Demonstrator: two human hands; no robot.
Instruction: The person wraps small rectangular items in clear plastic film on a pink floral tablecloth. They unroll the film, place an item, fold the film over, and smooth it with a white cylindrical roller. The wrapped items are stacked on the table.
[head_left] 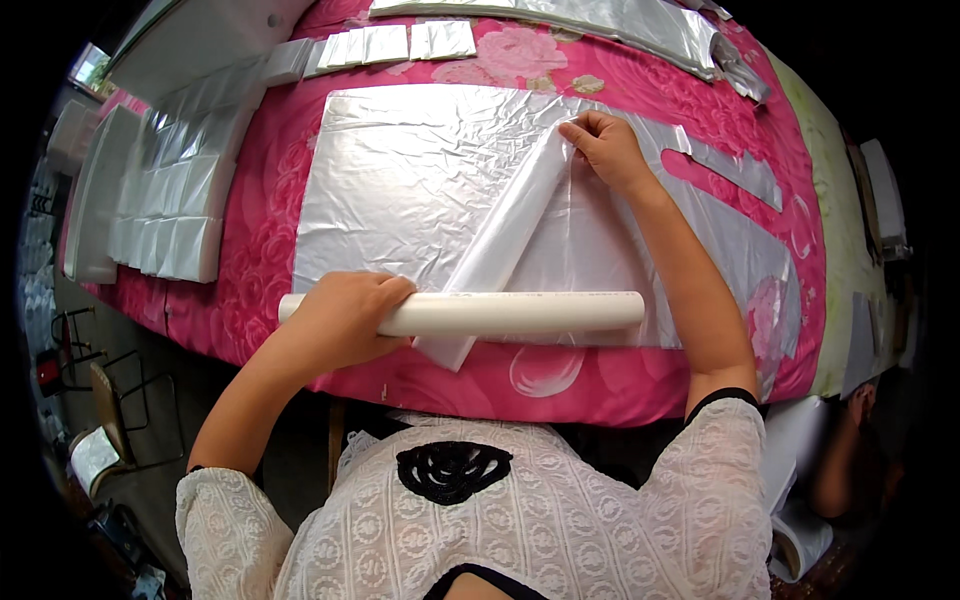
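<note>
Gripping a smooth white tube (510, 314) with the left hand (350, 315), fingers curled over it near its left end. Sticking out a long way to the right of that hand, and just a bit to its left. On top of the tube, right of the left hand, tiny faint marks, too small to read.

Pinching the top of a folded plastic strip (515, 215) between thumb and finger of the right hand (605, 145). Slanting down and left from there, going under the tube, then poking out just below it, beside the left hand.

Between the two hands and above the left one, a big shiny plastic sheet (400, 160), all crinkly. To the right of the right hand, more plastic with a long round-ended gap, and pink flowery cloth (255, 290) showing through.

Well left of the left hand, piles of clear packets (170, 220). Farther up, beyond both hands, a row of little white packets (365, 45) and a long plastic pile (560, 22).

Just below the left hand, the near edge of the bench (590, 385). Between that hand and the clear packets, bare pink cloth. Far right of the right hand, a pale green border (825, 250).
</note>
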